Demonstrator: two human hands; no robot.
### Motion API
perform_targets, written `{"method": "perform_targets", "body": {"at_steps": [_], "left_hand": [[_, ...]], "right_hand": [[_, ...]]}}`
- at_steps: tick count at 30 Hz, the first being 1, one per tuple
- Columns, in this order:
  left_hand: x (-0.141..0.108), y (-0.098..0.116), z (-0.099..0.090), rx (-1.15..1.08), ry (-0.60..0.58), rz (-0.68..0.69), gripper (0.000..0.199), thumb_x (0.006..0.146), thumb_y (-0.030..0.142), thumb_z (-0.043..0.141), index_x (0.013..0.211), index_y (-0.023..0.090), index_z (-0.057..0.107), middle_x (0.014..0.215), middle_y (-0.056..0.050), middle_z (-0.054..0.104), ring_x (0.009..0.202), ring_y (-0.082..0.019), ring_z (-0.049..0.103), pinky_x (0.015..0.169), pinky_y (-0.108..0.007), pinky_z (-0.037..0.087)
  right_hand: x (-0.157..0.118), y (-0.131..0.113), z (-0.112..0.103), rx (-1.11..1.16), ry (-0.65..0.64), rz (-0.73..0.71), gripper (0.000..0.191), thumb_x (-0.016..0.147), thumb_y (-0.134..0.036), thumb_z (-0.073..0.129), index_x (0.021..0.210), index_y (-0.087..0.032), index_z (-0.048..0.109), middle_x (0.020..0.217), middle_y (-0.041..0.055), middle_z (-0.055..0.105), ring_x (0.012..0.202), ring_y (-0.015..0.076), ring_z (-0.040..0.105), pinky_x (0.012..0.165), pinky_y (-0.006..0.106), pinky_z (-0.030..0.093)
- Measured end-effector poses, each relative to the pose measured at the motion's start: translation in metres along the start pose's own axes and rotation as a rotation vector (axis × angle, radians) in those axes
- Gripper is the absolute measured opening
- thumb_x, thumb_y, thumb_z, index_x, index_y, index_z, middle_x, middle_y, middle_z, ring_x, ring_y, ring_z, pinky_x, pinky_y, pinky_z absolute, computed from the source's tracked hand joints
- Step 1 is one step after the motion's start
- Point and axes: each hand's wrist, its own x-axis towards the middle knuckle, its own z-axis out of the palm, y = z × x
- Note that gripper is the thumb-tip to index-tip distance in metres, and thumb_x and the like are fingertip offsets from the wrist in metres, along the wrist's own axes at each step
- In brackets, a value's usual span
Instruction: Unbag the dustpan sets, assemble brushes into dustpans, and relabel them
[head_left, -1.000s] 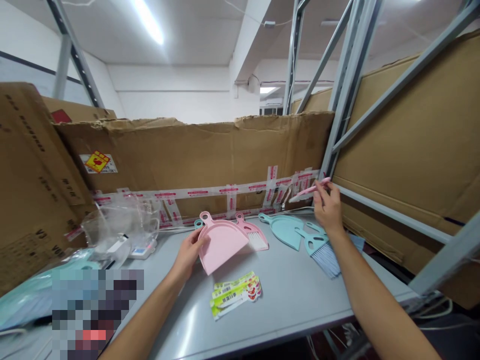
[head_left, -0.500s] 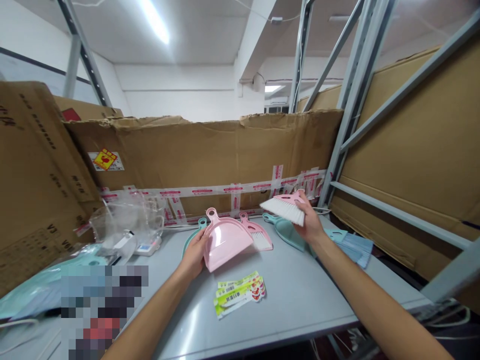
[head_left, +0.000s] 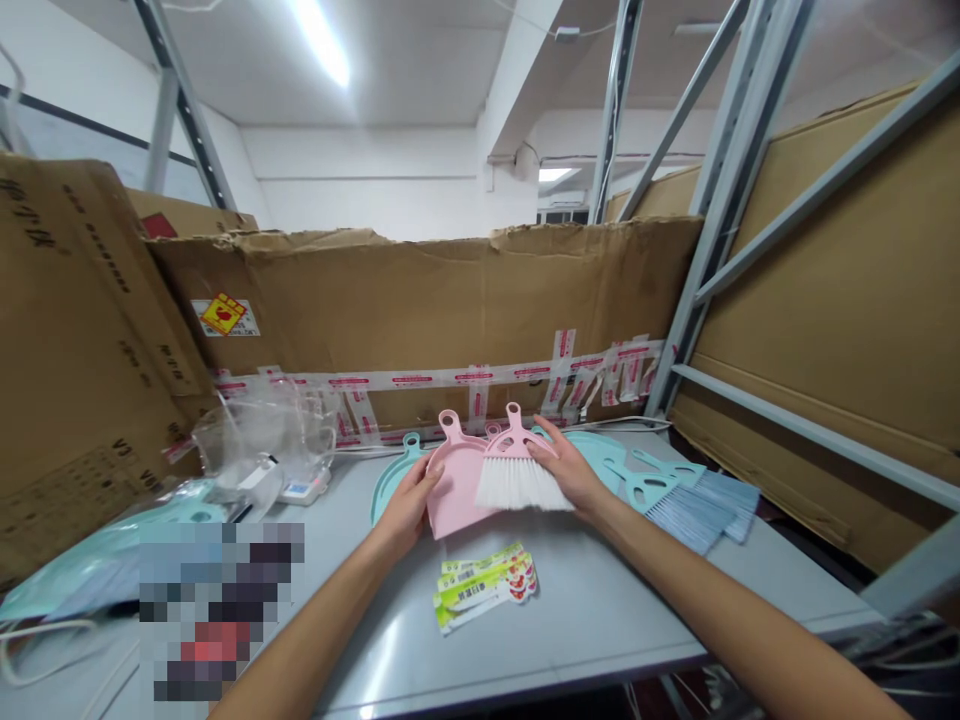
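My left hand point(head_left: 409, 505) grips the left edge of a pink dustpan point(head_left: 459, 490), which is held up over the table with its handle pointing away. In my right hand point(head_left: 571, 472) is a pink hand brush point(head_left: 514, 440) with white bristles, overlapping the dustpan's right side. Behind them shows the ring of another pink handle, mostly hidden. A teal dustpan point(head_left: 386, 478) lies just left of my left hand, and a second teal dustpan point(head_left: 600, 450) sits behind my right hand. Teal brushes point(head_left: 667, 483) with blue bristles lie to the right.
Green printed packets point(head_left: 487, 588) lie on the grey table point(head_left: 585, 610) in front. Bagged teal items point(head_left: 135, 545), clear plastic point(head_left: 262, 430) and a small white device point(head_left: 306, 488) are at the left. Cardboard point(head_left: 420, 300) walls the back; a metal rack post point(head_left: 694, 270) stands right.
My right hand has brought the pink brush left and down, against the dustpan, with its bristles now facing me. The teal brushes at the right have come into fuller view.
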Motion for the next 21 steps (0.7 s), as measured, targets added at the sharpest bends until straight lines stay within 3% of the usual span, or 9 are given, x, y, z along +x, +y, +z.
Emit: {"method": "perform_targets", "body": {"at_steps": [4,8,12,16,21], "left_hand": [[-0.005,-0.004,0.009,0.026,-0.085,0.058,0.078,0.085,0.064,0.092,0.152,0.03,0.07,0.162,-0.011,0.067,0.146,-0.039,0.064,0.116,-0.046,0.054],[-0.006,-0.006,0.011,0.112,-0.06,0.132,0.077,0.086,0.065,0.09,0.154,0.034,0.07,0.173,-0.009,0.056,0.159,-0.04,0.051,0.125,-0.047,0.047],[-0.004,-0.009,0.008,0.132,-0.043,0.127,0.079,0.088,0.067,0.088,0.156,0.033,0.069,0.171,-0.01,0.058,0.155,-0.039,0.055,0.125,-0.047,0.046],[-0.001,-0.012,0.004,0.117,-0.029,0.116,0.084,0.085,0.066,0.09,0.157,0.03,0.068,0.166,-0.013,0.063,0.146,-0.038,0.063,0.121,-0.046,0.049],[-0.001,-0.01,0.005,0.104,0.001,0.077,0.086,0.082,0.066,0.092,0.156,0.029,0.068,0.166,-0.012,0.063,0.142,-0.038,0.065,0.115,-0.044,0.053]], "right_hand": [[-0.008,0.006,0.02,-0.039,-0.04,-0.059,0.099,0.088,-0.058,0.09,0.172,-0.036,0.043,0.145,0.0079,0.077,0.133,0.0315,0.073,0.118,0.05,0.056],[-0.011,0.006,0.027,-0.008,-0.02,-0.099,0.084,0.089,-0.049,0.091,0.164,-0.034,0.055,0.122,0.0033,0.081,0.11,0.0247,0.077,0.101,0.037,0.06],[-0.011,0.003,0.023,0.033,0.037,-0.087,0.066,0.087,-0.044,0.093,0.147,-0.031,0.07,0.093,-0.003,0.078,0.086,0.0194,0.073,0.079,0.027,0.058],[-0.005,0.003,0.017,0.126,0.105,-0.103,0.052,0.085,-0.044,0.095,0.13,-0.027,0.077,0.098,-0.0001,0.082,0.092,0.0207,0.075,0.079,0.027,0.059],[0.001,-0.003,0.011,0.269,0.184,-0.114,0.05,0.084,-0.041,0.097,0.127,-0.03,0.076,0.104,-0.0016,0.083,0.093,0.0192,0.079,0.081,0.028,0.065]]}}
